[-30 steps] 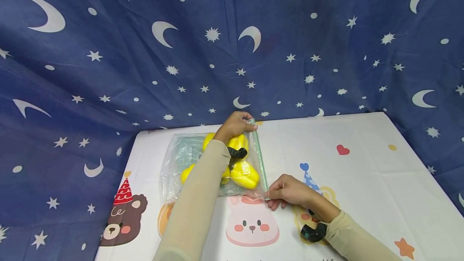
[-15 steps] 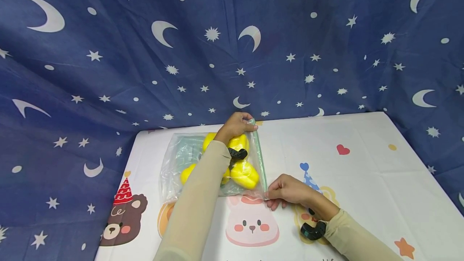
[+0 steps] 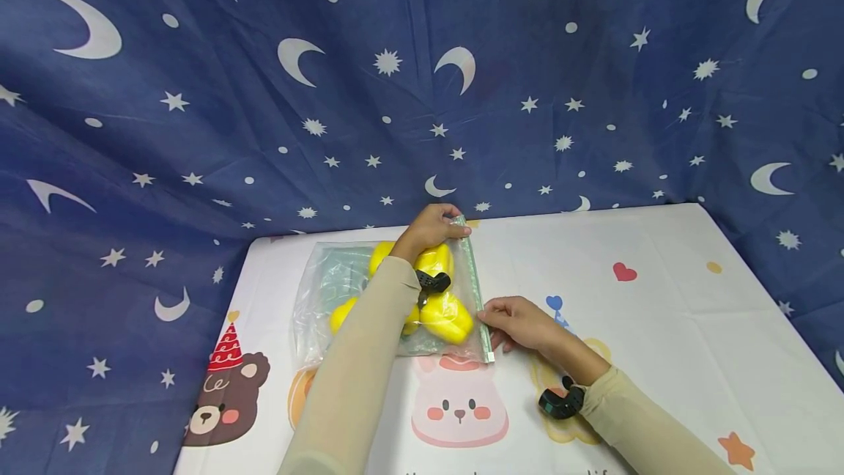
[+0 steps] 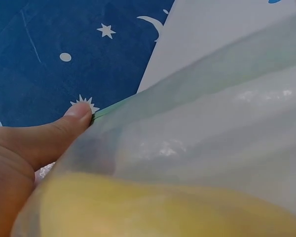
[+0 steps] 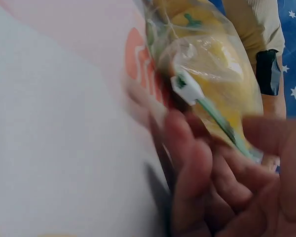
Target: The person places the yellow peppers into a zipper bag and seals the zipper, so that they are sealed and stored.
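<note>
A clear zip bag (image 3: 336,270) lies on the table with several yellow, pepper-shaped pieces (image 3: 446,317) inside; one shows a green stem in the right wrist view. Its green zip strip (image 3: 471,270) runs along the right side, ending in a white slider (image 5: 187,88) at the near corner. My left hand (image 3: 431,228) pinches the far end of the strip, its thumb (image 4: 79,112) on the edge. Partway up the strip from the slider, my right hand (image 3: 524,322) has thumb and fingers at the strip and seems to pinch it; motion blurs its fingertips in the right wrist view.
The table has a white cloth (image 3: 659,314) printed with a bear, a rabbit and other figures. Behind and beside it hangs a dark blue curtain (image 3: 369,123) with moons and stars. My left forearm (image 3: 363,365) crosses over the bag.
My right hand has left the near corner of the bag and moved up along the zip strip, uncovering the white slider. My left hand has barely moved.
</note>
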Demonstrator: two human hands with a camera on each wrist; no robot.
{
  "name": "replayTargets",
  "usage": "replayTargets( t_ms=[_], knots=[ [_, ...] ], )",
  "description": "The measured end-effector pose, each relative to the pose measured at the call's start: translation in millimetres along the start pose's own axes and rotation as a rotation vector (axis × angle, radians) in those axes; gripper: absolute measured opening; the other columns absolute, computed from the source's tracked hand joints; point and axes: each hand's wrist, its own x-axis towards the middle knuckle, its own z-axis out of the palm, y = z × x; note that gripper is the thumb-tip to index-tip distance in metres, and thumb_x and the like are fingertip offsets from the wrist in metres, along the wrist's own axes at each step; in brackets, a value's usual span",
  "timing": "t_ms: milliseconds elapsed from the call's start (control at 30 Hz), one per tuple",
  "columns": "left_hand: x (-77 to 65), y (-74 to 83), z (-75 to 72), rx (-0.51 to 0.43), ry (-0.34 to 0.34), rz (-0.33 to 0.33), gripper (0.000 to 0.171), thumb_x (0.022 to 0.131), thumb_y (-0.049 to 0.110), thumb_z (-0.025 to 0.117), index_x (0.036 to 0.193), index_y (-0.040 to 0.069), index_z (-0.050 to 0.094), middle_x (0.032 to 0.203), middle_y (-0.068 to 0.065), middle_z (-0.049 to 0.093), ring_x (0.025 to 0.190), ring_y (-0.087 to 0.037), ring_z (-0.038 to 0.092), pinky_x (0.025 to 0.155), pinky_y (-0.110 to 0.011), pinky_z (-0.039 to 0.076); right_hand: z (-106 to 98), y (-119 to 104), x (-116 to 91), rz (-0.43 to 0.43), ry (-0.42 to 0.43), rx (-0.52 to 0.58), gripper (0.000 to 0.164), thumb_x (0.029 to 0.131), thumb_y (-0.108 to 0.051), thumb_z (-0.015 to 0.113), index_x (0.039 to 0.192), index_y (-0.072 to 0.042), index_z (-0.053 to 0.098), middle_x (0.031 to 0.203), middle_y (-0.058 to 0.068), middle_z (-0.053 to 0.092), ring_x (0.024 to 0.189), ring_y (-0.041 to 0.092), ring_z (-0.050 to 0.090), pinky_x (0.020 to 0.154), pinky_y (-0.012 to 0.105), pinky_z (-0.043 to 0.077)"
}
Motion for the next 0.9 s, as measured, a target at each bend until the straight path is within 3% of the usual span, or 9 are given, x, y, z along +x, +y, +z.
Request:
replayTargets(
  t_ms=[133,233,400,567,900],
  knots=[
    [1.0,0.4,0.4,0.028,-0.01,0.014,0.041,0.09,0.025,0.08,0.123,0.009,0.062,0.098,-0.007,0.068,0.078,-0.019,0.063,0.07,-0.025,0.055,-1,-7,13,-0.009,0.136,0.071,0.034,0.103,-0.022,0.062,0.13,-0.001,0.058,0.083,0.006,0.071,0.065,0.016,0.064,0.058,0.028,0.058],
    [1.0,0.3,-0.2,0.048,-0.019,0.016,0.042,0.09,0.028,0.079,0.124,0.009,0.062,0.101,-0.009,0.067,0.081,-0.021,0.064,0.073,-0.027,0.057,1,-11,22,-0.014,0.175,0.112,0.039,0.102,-0.017,0.063,0.138,-0.005,0.053,0.087,0.007,0.071,0.064,0.016,0.064,0.062,0.033,0.062],
    [-3.4,2.0,-2.2,0.169,-0.021,0.027,0.053,0.093,0.038,0.074,0.136,0.01,0.06,0.123,-0.011,0.067,0.101,-0.025,0.065,0.092,-0.036,0.056,3,-14,27,-0.018,0.203,0.131,0.042,0.1,-0.01,0.064,0.14,-0.008,0.052,0.086,0.01,0.068,0.061,0.018,0.065,0.061,0.038,0.062],
    [-13.5,5.9,-4.1,0.334,-0.03,0.069,0.058,0.101,0.043,0.061,0.149,0.012,0.052,0.148,-0.011,0.057,0.131,-0.03,0.056,0.114,-0.045,0.044,2,-13,25,-0.027,0.227,0.12,0.043,0.099,-0.011,0.066,0.141,-0.01,0.053,0.089,0.012,0.069,0.059,0.018,0.065,0.059,0.037,0.062],
    [-42.4,15.0,-10.3,0.584,-0.093,0.121,0.054,0.108,0.043,0.046,0.157,0.02,0.042,0.151,-0.009,0.056,0.141,-0.028,0.05,0.121,-0.047,0.037,-10,-8,14,-0.037,0.24,0.133,0.046,0.099,-0.011,0.066,0.143,-0.011,0.051,0.088,0.01,0.066,0.062,0.02,0.06,0.058,0.034,0.061]
  ],
)
